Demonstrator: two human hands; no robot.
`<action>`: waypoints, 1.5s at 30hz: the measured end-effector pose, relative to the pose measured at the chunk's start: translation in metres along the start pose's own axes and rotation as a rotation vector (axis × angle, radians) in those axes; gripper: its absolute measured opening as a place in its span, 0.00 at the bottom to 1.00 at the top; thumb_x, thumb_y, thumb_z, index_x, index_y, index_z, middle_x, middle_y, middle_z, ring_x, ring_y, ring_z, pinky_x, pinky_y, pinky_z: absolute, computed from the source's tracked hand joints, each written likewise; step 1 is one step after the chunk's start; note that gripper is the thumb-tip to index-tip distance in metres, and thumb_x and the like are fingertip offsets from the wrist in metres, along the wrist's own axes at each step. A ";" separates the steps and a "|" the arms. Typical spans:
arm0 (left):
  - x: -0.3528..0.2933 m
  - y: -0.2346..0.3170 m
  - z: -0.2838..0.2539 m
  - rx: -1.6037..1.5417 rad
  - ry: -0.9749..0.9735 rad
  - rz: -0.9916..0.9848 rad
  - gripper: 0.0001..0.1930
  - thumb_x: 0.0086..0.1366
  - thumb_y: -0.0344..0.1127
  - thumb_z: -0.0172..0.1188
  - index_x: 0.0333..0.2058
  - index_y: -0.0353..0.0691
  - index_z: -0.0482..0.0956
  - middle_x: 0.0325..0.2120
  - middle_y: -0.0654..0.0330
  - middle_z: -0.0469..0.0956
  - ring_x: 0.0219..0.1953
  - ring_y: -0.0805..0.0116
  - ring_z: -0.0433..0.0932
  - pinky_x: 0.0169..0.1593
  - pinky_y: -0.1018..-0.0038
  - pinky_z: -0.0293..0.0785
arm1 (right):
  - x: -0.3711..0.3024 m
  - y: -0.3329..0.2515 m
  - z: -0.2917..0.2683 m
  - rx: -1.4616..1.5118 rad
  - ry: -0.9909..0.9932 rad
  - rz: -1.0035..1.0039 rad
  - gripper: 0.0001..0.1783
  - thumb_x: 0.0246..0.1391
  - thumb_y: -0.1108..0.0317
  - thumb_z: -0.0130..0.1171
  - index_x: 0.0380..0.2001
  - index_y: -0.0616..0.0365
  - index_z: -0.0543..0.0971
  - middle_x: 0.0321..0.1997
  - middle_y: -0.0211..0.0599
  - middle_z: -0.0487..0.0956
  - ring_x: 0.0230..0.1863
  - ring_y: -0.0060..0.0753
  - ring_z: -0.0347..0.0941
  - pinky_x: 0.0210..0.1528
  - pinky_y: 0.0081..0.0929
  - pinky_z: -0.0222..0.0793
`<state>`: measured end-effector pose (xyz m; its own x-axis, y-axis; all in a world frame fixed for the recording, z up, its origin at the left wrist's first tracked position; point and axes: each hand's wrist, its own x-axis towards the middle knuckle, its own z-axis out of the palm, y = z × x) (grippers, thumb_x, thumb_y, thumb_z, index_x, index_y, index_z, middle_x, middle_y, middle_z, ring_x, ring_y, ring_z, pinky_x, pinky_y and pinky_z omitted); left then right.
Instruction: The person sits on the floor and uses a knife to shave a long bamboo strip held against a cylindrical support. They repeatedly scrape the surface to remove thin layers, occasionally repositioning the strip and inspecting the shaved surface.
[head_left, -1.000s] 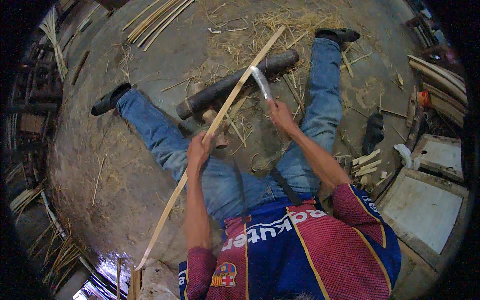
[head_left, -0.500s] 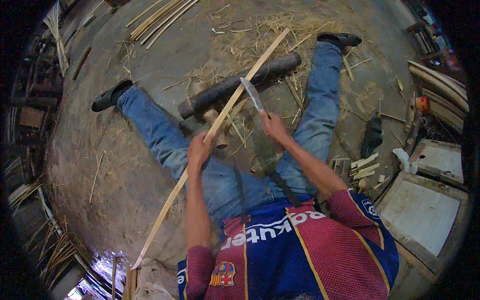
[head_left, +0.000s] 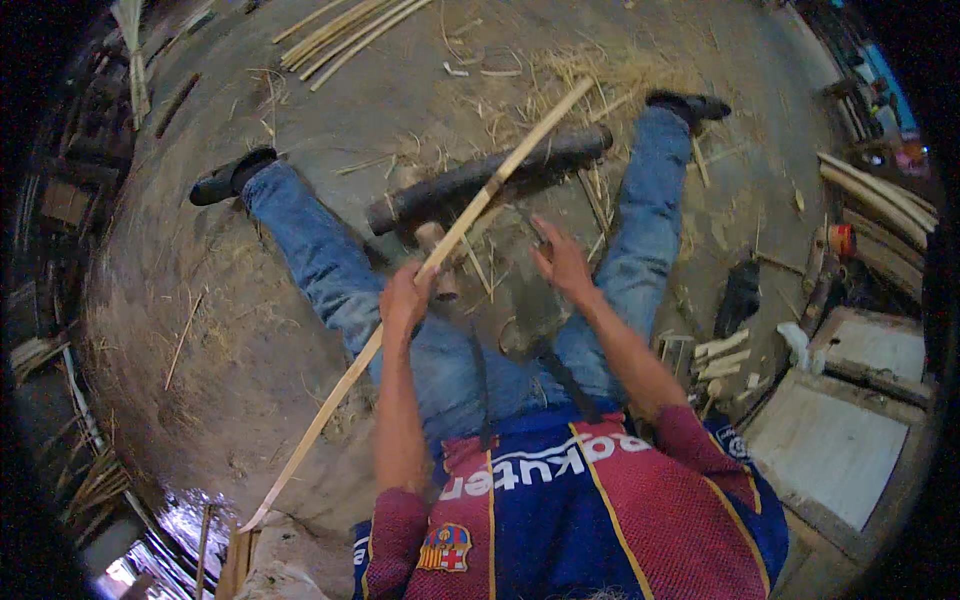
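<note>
A long, flat, pale-tan strip of wood or bamboo (head_left: 515, 166) is gripped around its middle by the left hand (head_left: 405, 297), fingers closed on it. It is held slantwise, its far end reaching up past a thick, dark, round log (head_left: 425, 202), its near end down by the lower left. The log is crossed by it from above; whether contact is made cannot be told. A slim, dark-looking knife (head_left: 527, 216) is held in the right hand (head_left: 565, 262), fingers narrow around the handle, grip partly blurred. The blade is pointed toward the strip, just beside it; touching or apart can't be told. The log is set between two outstretched legs in faded blue jeans (head_left: 310, 260), with a short, light-brown wooden piece (head_left: 430, 238) seen near its left half. A maroon-and-blue striped shirt (head_left: 540, 510) is worn. Thin, straw-coloured shavings (head_left: 630, 72) are scattered on the grey-brown floor (head_left: 230, 300) beyond the log. More long, pale strips (head_left: 350, 40) are laid at the top. Short, pale cut pieces (head_left: 722, 355) are heaped at the right, near a wood-framed, whitish panel (head_left: 830, 450).
</note>
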<state>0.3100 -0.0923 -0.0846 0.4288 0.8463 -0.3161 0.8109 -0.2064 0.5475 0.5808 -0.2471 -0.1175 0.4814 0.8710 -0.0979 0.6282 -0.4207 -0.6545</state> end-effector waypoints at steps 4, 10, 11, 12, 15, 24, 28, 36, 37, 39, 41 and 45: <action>0.002 0.014 0.004 0.001 0.035 0.093 0.20 0.66 0.56 0.55 0.40 0.45 0.81 0.34 0.47 0.81 0.39 0.43 0.79 0.42 0.52 0.73 | -0.017 0.052 0.038 -0.233 0.102 0.145 0.28 0.56 0.49 0.59 0.52 0.57 0.71 0.49 0.51 0.78 0.48 0.62 0.75 0.51 0.54 0.70; -0.015 0.000 -0.001 -0.054 0.122 0.075 0.22 0.65 0.56 0.55 0.41 0.43 0.82 0.36 0.44 0.81 0.42 0.41 0.79 0.46 0.52 0.73 | -0.010 -0.007 0.024 -0.033 0.127 0.204 0.27 0.57 0.41 0.58 0.32 0.58 0.72 0.28 0.52 0.76 0.32 0.60 0.73 0.35 0.50 0.65; -0.014 -0.003 0.002 -0.042 0.110 0.062 0.22 0.65 0.56 0.55 0.42 0.43 0.83 0.36 0.44 0.81 0.43 0.41 0.79 0.46 0.52 0.73 | -0.008 -0.007 0.023 -0.012 0.107 0.184 0.27 0.57 0.42 0.58 0.32 0.59 0.72 0.27 0.52 0.76 0.31 0.60 0.73 0.33 0.49 0.65; -0.010 -0.001 0.003 -0.028 0.082 0.052 0.22 0.65 0.56 0.55 0.42 0.43 0.83 0.37 0.43 0.81 0.43 0.41 0.79 0.47 0.52 0.73 | -0.011 -0.005 0.019 0.005 0.087 0.179 0.27 0.57 0.43 0.58 0.31 0.59 0.72 0.26 0.52 0.75 0.30 0.60 0.73 0.32 0.48 0.65; -0.010 0.004 0.001 -0.045 0.019 0.011 0.23 0.65 0.56 0.56 0.44 0.42 0.82 0.36 0.43 0.82 0.43 0.41 0.79 0.47 0.52 0.74 | -0.012 0.001 0.020 -0.005 0.099 0.216 0.25 0.59 0.45 0.58 0.30 0.60 0.73 0.24 0.52 0.75 0.28 0.60 0.72 0.30 0.47 0.65; -0.001 0.004 -0.005 -0.070 -0.040 0.058 0.20 0.67 0.52 0.56 0.43 0.40 0.81 0.37 0.44 0.81 0.43 0.42 0.79 0.46 0.54 0.72 | -0.008 0.000 0.019 -0.148 -0.323 -0.090 0.34 0.63 0.36 0.46 0.37 0.61 0.78 0.31 0.54 0.79 0.35 0.63 0.76 0.40 0.51 0.71; -0.001 0.008 -0.002 -0.048 -0.018 0.053 0.21 0.67 0.54 0.56 0.42 0.41 0.81 0.36 0.44 0.81 0.42 0.42 0.79 0.45 0.54 0.73 | 0.022 -0.011 0.004 -0.218 -0.199 0.139 0.37 0.63 0.35 0.45 0.32 0.64 0.79 0.31 0.61 0.78 0.38 0.63 0.76 0.44 0.52 0.71; -0.003 0.019 -0.008 -0.040 -0.002 0.035 0.20 0.66 0.54 0.57 0.40 0.42 0.81 0.30 0.48 0.81 0.38 0.44 0.80 0.41 0.55 0.72 | 0.031 -0.002 -0.016 -0.107 -0.227 0.229 0.41 0.62 0.31 0.42 0.39 0.63 0.82 0.37 0.62 0.81 0.42 0.60 0.79 0.46 0.51 0.73; -0.006 0.019 -0.009 -0.059 -0.028 0.017 0.20 0.66 0.54 0.57 0.40 0.42 0.81 0.29 0.49 0.81 0.37 0.44 0.80 0.41 0.55 0.72 | 0.021 -0.009 -0.011 -0.198 -0.315 0.092 0.41 0.62 0.31 0.42 0.38 0.63 0.82 0.37 0.61 0.81 0.41 0.59 0.79 0.46 0.50 0.73; -0.007 0.019 -0.012 -0.099 -0.077 -0.012 0.20 0.66 0.55 0.56 0.38 0.43 0.81 0.27 0.50 0.81 0.36 0.45 0.80 0.40 0.55 0.72 | 0.018 -0.009 -0.009 -0.167 -0.272 -0.024 0.41 0.62 0.31 0.42 0.37 0.62 0.83 0.37 0.59 0.82 0.41 0.59 0.79 0.47 0.49 0.74; -0.007 0.025 -0.013 -0.062 -0.092 -0.013 0.19 0.66 0.54 0.56 0.38 0.43 0.81 0.27 0.51 0.81 0.36 0.46 0.80 0.40 0.56 0.72 | 0.032 0.008 -0.016 -0.026 -0.078 0.061 0.40 0.62 0.31 0.43 0.34 0.61 0.83 0.35 0.56 0.82 0.39 0.59 0.79 0.45 0.49 0.74; 0.007 0.008 0.001 -0.064 -0.012 0.082 0.18 0.66 0.54 0.56 0.40 0.45 0.80 0.27 0.53 0.82 0.37 0.49 0.80 0.41 0.58 0.72 | 0.062 0.033 -0.014 -0.174 -0.080 0.126 0.36 0.60 0.34 0.49 0.26 0.61 0.82 0.25 0.54 0.80 0.29 0.62 0.78 0.37 0.51 0.74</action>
<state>0.3205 -0.0884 -0.0832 0.4981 0.8217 -0.2771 0.7460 -0.2432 0.6200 0.6400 -0.2110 -0.1349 0.5174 0.8230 -0.2345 0.6652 -0.5592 -0.4948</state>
